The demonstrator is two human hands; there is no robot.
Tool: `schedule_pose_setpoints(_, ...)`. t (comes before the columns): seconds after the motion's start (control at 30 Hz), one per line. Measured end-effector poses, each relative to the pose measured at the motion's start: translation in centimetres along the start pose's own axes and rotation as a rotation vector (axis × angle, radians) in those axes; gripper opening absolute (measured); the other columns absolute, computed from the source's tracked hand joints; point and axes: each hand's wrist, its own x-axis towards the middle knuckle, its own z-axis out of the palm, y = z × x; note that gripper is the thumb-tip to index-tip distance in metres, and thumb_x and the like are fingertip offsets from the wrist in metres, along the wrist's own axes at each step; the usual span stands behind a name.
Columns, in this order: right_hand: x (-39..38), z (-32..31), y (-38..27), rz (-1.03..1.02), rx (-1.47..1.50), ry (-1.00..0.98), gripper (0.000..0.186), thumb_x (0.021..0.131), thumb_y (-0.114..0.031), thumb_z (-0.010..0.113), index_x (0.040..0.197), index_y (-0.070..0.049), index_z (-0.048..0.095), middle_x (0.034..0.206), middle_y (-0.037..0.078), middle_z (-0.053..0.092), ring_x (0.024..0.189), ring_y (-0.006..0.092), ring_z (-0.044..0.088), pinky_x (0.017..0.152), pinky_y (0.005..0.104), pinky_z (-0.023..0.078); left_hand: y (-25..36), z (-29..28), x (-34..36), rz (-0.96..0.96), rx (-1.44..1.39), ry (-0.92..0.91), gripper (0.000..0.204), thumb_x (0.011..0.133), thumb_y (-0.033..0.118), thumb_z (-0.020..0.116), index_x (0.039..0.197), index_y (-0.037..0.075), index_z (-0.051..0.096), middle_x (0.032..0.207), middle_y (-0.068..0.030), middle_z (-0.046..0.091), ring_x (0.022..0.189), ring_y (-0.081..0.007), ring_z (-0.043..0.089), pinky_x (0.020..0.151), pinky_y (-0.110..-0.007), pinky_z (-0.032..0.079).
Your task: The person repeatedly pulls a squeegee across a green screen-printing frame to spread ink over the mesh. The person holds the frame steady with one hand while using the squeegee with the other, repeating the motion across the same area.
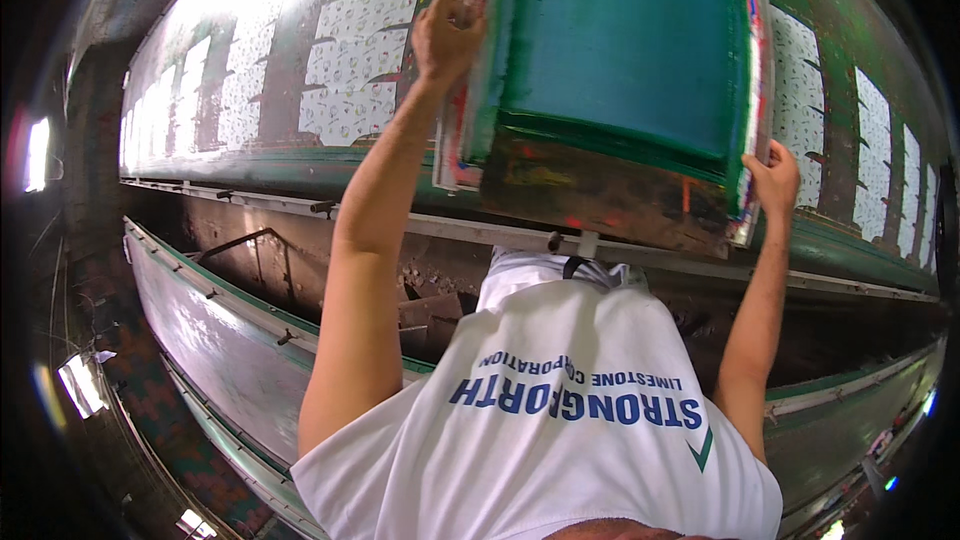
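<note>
A large screen printing frame [762,70] lies over the long table in front of me, its sides smeared with red, white and green paint. Inside it the teal mesh [620,50] carries dark green ink along its borders, and a stained brown strip [600,190] crosses its near end. My left hand [447,38] is closed around the left side of the frame, well up its length. Lower down, at the near right corner, my right hand [775,178] grips the other side with thumb and fingers. What lies under the frame is hidden.
White pieces with small printed patterns [355,60] lie in rows on the table to the left; similar pieces [872,150] lie to the right. A metal rail [400,223] with small stops runs along the near edge. Behind me stands another long table [230,310].
</note>
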Motion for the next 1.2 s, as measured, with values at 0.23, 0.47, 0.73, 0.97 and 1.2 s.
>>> schedule_pose_setpoints(0.23,-3.1,9.5,-4.6,0.016,-0.056,0.005,0.063,0.076,-0.027,0.091,0.129,0.002,0.074,0.120,0.020,0.076,0.106,0.0318,0.077,0.094,0.0423,0.059,-9.5,-5.0,-2.7,-0.015,0.027,0.089,0.064,0.080,0.023,0.095,0.137,0.007,0.070,0.127,-0.0182,0.078,0.108,-0.0276,0.078,0.096,-0.038,0.061)
schedule_pose_setpoints(0.47,-5.8,9.9,-3.2,0.075,-0.133,0.034,0.072,0.075,-0.031,0.091,0.135,0.002,0.069,0.125,0.022,0.074,0.113,0.0357,0.074,0.098,0.0451,0.058,-9.7,-3.9,-4.9,-0.062,-0.048,0.077,0.073,0.083,0.022,0.095,0.146,0.009,0.061,0.133,-0.0215,0.076,0.112,-0.0259,0.078,0.097,-0.038,0.061)
schedule_pose_setpoints(0.73,-6.3,10.8,-3.6,0.049,-0.132,0.095,0.061,0.073,-0.028,0.088,0.128,-0.005,0.074,0.119,0.018,0.073,0.111,0.0371,0.072,0.098,0.0481,0.057,-9.2,-4.3,-6.1,-0.161,-0.078,0.049,0.073,0.081,0.023,0.095,0.145,0.010,0.062,0.127,-0.0184,0.079,0.104,-0.0272,0.079,0.092,-0.039,0.062)
schedule_pose_setpoints(0.97,-6.8,9.8,-2.9,0.111,-0.117,0.035,0.063,0.075,-0.027,0.088,0.129,0.000,0.070,0.126,0.019,0.070,0.116,0.0385,0.069,0.100,0.0485,0.056,-8.4,-3.2,-6.9,-0.173,-0.021,-0.015,0.073,0.084,0.025,0.094,0.147,0.009,0.061,0.126,-0.0179,0.079,0.102,-0.0280,0.079,0.091,-0.040,0.062)
schedule_pose_setpoints(1.2,-7.0,10.9,-1.6,0.066,-0.108,0.047,0.058,0.079,-0.025,0.084,0.128,0.000,0.068,0.123,0.020,0.070,0.114,0.0401,0.068,0.099,0.0502,0.056,-10.4,-1.5,-7.2,-0.086,0.076,-0.013,0.064,0.084,0.020,0.092,0.142,0.009,0.068,0.116,-0.0133,0.079,0.099,-0.0250,0.076,0.089,-0.039,0.060)
